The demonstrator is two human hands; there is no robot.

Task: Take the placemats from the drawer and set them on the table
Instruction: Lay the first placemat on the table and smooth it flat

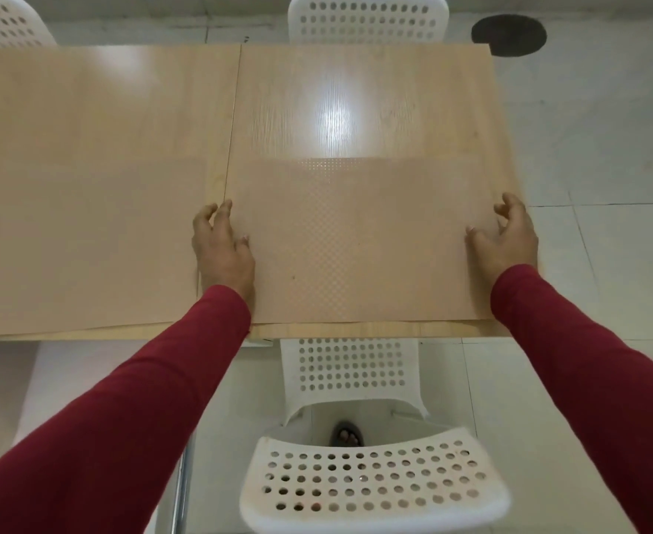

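A beige, dot-textured placemat (pixel 355 240) lies flat on the right half of the light wooden table (pixel 317 90), near the front edge. My left hand (pixel 220 244) rests on its left edge with fingers spread and relaxed. At the mat's right edge my right hand (pixel 506 237) touches it with the thumb on top and the fingers loosely spread. A second, similar placemat (pixel 86 244) lies flat on the left half of the table. No drawer is in view.
A white perforated chair (pixel 371 472) stands directly in front of me under the table's front edge. Two more white chairs (pixel 367 21) stand at the far side. A dark round patch (pixel 509 34) marks the tiled floor at the right.
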